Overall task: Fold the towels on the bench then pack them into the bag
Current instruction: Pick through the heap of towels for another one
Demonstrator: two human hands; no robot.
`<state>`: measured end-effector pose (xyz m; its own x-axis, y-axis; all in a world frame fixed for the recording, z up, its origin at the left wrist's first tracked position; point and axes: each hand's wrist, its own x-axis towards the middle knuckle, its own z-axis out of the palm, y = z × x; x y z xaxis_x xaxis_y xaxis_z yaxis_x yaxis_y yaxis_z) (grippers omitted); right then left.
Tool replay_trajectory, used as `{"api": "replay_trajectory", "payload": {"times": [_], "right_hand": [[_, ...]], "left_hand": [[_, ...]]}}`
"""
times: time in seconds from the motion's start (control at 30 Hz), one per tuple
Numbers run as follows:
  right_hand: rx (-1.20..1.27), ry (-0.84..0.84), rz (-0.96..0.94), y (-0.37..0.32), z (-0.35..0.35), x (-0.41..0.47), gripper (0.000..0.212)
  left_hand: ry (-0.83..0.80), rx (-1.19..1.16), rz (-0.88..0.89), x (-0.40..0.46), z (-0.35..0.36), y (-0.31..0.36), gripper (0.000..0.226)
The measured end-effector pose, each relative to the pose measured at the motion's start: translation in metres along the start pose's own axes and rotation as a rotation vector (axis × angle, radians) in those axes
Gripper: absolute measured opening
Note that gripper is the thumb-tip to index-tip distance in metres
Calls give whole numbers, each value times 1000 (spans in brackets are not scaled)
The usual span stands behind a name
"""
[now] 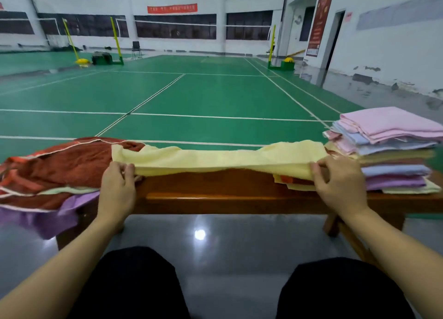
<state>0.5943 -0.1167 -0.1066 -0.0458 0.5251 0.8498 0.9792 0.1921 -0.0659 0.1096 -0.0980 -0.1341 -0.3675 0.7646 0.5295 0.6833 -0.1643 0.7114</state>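
**Yellow towel stretched across the bench**

Now a pale yellow terry towel (215, 158) lies lengthwise along the glossy brown wooden surface (227, 194), folded into a long strip. The left hand (117, 186) has its grip pinching the towel's near left edge; the right hand (338, 184) pinches the near right edge. A heap of unfolded rust-red and purple towels (55, 174) sits at the left, a neat stack of folded pastel towels (388, 150) at the right.

Bare forearms, no sleeves or jewellery in view; black trousers (129, 282) over both knees.
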Motion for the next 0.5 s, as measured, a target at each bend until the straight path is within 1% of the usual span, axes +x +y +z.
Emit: {"api": "replay_trajectory", "payload": {"times": [0.07,0.1,0.13,0.2,0.27,0.33,0.4,0.5], "right_hand": [[-60,-90,-21,6,8,-16,47],[-80,-130,-16,8,11,-22,53],[-94,-162,-2,9,12,-24,57],[-105,-207,37,11,14,-24,63],[-101,-229,67,12,15,-22,63],[-102,-228,85,11,16,-18,61],[-105,-219,76,9,19,-15,58],[-112,-246,84,7,26,-9,51]], "left_hand": [[-46,219,23,-12,4,-21,20],[-74,331,-3,-16,5,-28,20],[-103,394,-68,-20,6,-31,19],[-143,412,-176,-23,6,-28,23],[-154,428,-188,-23,6,-24,28],[-137,456,-145,-17,7,-21,28],[-118,480,-43,-8,11,-17,24],[-169,455,104,4,25,0,25]]}}
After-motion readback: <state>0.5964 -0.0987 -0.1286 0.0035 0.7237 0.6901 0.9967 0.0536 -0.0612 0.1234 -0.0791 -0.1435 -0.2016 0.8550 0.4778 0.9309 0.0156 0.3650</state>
